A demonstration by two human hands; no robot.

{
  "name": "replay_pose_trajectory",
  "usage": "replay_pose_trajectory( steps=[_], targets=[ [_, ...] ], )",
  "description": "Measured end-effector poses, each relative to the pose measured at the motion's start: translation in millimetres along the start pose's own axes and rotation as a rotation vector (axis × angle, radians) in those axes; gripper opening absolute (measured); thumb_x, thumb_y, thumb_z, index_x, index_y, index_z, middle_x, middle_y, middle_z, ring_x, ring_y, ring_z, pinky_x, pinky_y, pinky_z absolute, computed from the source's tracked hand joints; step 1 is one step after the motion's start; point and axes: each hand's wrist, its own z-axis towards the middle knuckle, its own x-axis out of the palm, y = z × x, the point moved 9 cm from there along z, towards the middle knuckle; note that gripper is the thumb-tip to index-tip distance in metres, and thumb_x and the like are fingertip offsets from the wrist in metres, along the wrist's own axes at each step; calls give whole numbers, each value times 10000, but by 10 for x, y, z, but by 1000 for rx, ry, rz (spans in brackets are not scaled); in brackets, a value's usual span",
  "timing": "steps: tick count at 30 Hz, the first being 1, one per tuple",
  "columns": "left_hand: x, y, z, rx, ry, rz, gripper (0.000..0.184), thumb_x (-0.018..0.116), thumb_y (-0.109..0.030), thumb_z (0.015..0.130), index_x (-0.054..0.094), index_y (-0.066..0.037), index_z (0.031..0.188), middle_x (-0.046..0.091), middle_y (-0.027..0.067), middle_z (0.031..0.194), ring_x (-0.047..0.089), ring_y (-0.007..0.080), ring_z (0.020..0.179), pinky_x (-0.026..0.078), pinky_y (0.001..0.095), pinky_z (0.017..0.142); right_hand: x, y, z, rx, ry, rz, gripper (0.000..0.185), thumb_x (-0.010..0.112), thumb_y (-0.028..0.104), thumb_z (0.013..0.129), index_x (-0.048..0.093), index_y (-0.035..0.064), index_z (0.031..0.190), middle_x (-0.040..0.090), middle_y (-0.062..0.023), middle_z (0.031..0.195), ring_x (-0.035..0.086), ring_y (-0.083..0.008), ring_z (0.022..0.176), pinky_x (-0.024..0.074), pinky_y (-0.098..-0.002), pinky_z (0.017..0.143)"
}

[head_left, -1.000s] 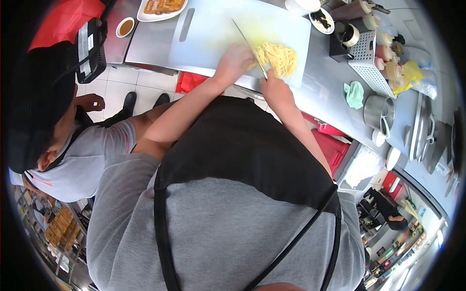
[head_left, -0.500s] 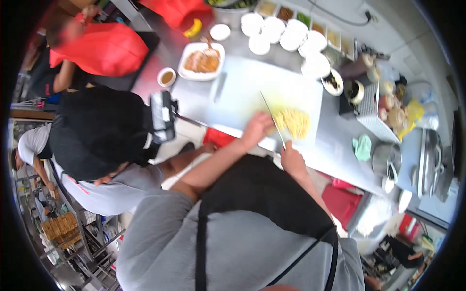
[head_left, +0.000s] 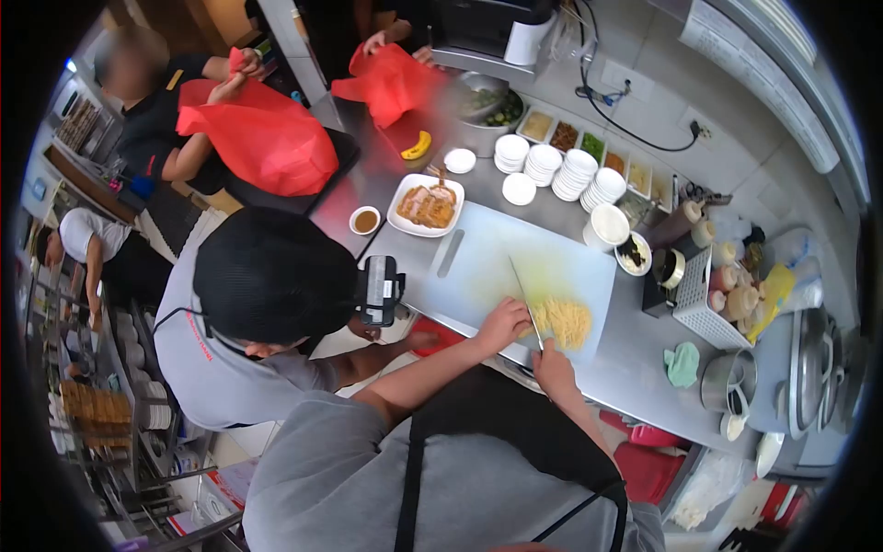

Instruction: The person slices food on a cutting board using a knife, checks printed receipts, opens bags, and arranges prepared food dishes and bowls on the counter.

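My right hand (head_left: 554, 368) is closed around the handle of a kitchen knife (head_left: 524, 293), whose long thin blade points away from me over the white cutting board (head_left: 497, 244). Just left of the blade is my left hand (head_left: 505, 326), its fingers curled down to the board. Whatever lies beneath those fingers is hidden. Against the blade's right side rests a loose pile of pale yellow strips (head_left: 565, 322), finely cut. A faint yellow-green stain spreads over the board around the knife.
A dish of sliced fried meat (head_left: 428, 208) and a sauce cup (head_left: 365, 220) stand left of the board. Stacked white bowls (head_left: 577, 173) line the back. Bottles in a white basket (head_left: 706, 304) and a green cloth (head_left: 682, 364) are right. A co-worker in a black cap (head_left: 276, 276) stands close at left.
My view has tilted up, so the counter sits lower in the picture and more of the back wall shows. Both hands and the knife keep about the same place on the board.
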Motion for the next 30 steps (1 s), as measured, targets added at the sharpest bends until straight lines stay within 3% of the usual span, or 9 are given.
replay_pose_trajectory(
  steps=[30],
  targets=[
    [-69, -59, -3, -5, -9, -46, 73, 630, -29, 679, 587, -35, 738, 536, 63, 797, 482, 260, 801, 409, 337, 710, -7, -19, -4, -25, 68, 55, 342, 528, 270, 816, 397, -20, 939, 565, -284, 718, 557, -450, 696, 439, -510, 621]
  ],
)
